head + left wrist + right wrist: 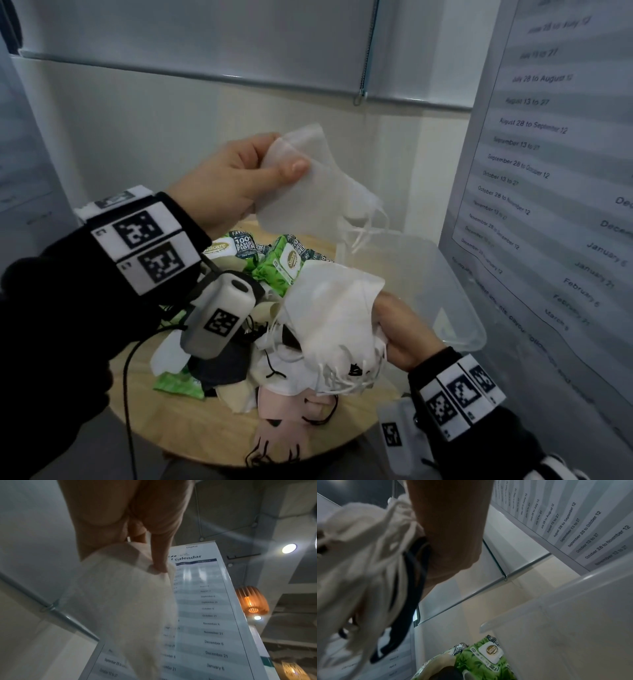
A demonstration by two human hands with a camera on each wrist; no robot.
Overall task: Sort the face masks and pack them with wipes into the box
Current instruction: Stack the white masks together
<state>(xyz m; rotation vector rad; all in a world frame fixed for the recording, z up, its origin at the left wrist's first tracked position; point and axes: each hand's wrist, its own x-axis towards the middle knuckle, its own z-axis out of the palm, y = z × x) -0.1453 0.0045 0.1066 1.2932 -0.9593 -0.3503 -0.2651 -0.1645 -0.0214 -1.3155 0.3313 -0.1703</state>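
With the left hand [229, 178] pinching one white mask [318, 185] above the clear box [455, 308] at right, and the right hand [400, 332] clutching a white bunch [339, 318] (straps dangling), I'd lay it in flat, loops tucked.

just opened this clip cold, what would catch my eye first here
The left hand pinches a single white face mask up in the air above the clear plastic box. Lower down, the right hand grips a bunch of white masks over the mask pile and green wipes packs on the round wooden table.
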